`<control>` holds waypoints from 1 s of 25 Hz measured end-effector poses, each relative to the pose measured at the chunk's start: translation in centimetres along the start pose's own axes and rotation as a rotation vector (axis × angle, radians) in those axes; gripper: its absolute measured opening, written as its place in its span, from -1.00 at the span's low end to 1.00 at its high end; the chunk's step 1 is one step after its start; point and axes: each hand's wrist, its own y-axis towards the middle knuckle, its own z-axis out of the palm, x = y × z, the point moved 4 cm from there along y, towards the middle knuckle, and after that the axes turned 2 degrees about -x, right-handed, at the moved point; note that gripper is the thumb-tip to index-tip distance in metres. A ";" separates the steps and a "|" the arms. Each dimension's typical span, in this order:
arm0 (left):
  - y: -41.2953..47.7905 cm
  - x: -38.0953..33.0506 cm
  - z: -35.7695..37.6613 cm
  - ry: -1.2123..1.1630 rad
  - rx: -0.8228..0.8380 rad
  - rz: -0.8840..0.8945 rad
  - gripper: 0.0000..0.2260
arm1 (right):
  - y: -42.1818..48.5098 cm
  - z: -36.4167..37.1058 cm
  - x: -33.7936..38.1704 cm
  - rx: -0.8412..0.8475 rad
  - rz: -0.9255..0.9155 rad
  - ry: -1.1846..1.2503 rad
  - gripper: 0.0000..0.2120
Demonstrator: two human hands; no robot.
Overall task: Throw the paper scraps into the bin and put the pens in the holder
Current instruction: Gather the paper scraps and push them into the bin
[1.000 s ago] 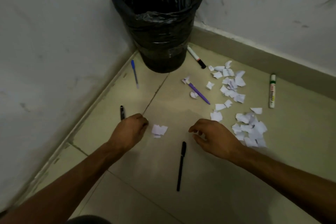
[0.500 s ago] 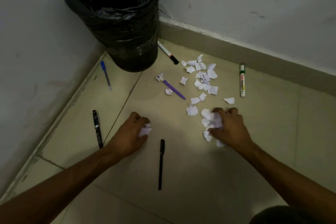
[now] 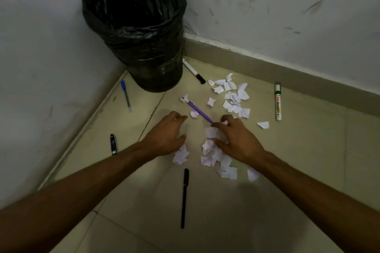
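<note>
Torn white paper scraps lie on the tiled floor in two groups: a near heap (image 3: 211, 151) between my hands and a far scatter (image 3: 233, 97). My left hand (image 3: 166, 135) lies palm down, fingers loosely bent, its heel on a few scraps (image 3: 181, 155). My right hand (image 3: 236, 139) curls its fingers over the near heap, a scrap showing at its fingertips. A purple pen (image 3: 198, 111) lies just beyond both hands. A black pen (image 3: 185, 197) lies in front of me. The black-lined bin (image 3: 135, 33) stands in the corner. No pen holder is in view.
A blue pen (image 3: 125, 95) and a short black pen (image 3: 113, 144) lie along the left wall. A white marker with a black cap (image 3: 193, 71) lies beside the bin, and a green-capped marker (image 3: 278, 102) lies near the right wall's skirting.
My right hand has dragged the right-hand scraps leftward into a heap near the middle. My left hand let go of its scrap and moved forward, toward the purple pen.
</note>
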 end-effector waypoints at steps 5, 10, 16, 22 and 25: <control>4.1 -2.6 1.5 0.308 0.107 0.079 -0.44 | 0.6 2.3 1.9 0.084 -0.143 -0.217 -0.52; 1.3 -2.0 2.1 0.266 0.125 0.159 -0.58 | -2.0 3.5 1.3 0.167 -0.207 -0.221 -0.46; 5.4 0.8 -0.4 0.250 -0.015 -0.109 -0.36 | -2.5 3.6 0.9 0.153 -0.197 -0.167 -0.50; 6.4 1.4 0.4 0.391 0.041 -0.003 -0.43 | -2.5 4.3 0.7 0.130 -0.185 -0.154 -0.50; 7.1 1.0 -0.1 0.439 0.080 0.050 -0.46 | -2.5 4.1 0.8 0.122 -0.181 -0.141 -0.50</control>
